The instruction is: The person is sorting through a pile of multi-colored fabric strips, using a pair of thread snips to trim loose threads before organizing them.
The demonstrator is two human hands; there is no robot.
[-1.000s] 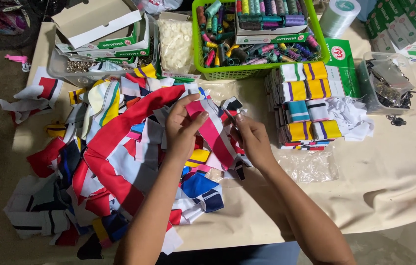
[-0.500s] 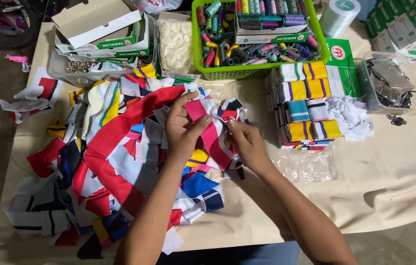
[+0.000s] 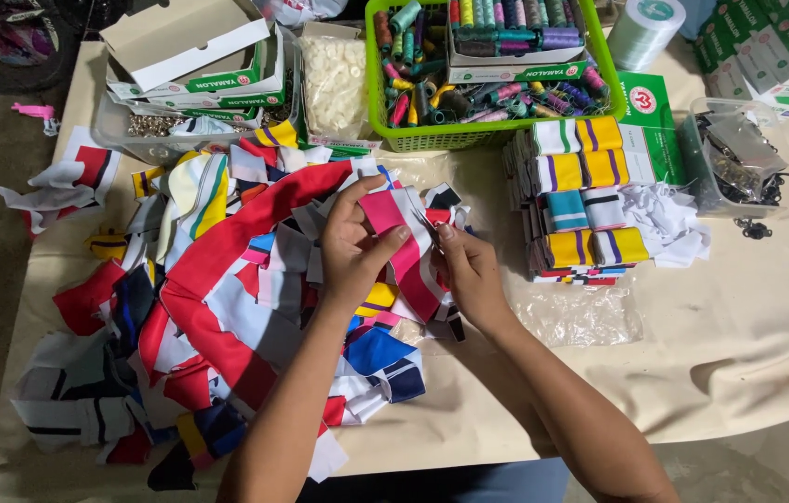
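My left hand [image 3: 354, 244] grips the top of a pink and white fabric strip [image 3: 407, 253], thumb pressed across it. My right hand [image 3: 471, 270] pinches the same strip's right edge near its upper end, just beside the left hand. The strip hangs down over a big heap of coloured fabric pieces [image 3: 227, 298], red, white, blue and yellow, that covers the left half of the cloth-covered table [image 3: 739, 354].
Stacks of folded striped collars [image 3: 581, 200] stand to the right of my hands. Behind them is a green basket of thread spools [image 3: 488, 65]. Also here: a bag of white buttons [image 3: 334, 79], open cardboard boxes [image 3: 190, 47], a clear tub of dark metal parts [image 3: 739, 158], a crumpled plastic bag [image 3: 581, 312].
Both hands have drawn slightly closer together on the pink strip, and the left thumb now lies further across it. The heap and the stacks have not moved.
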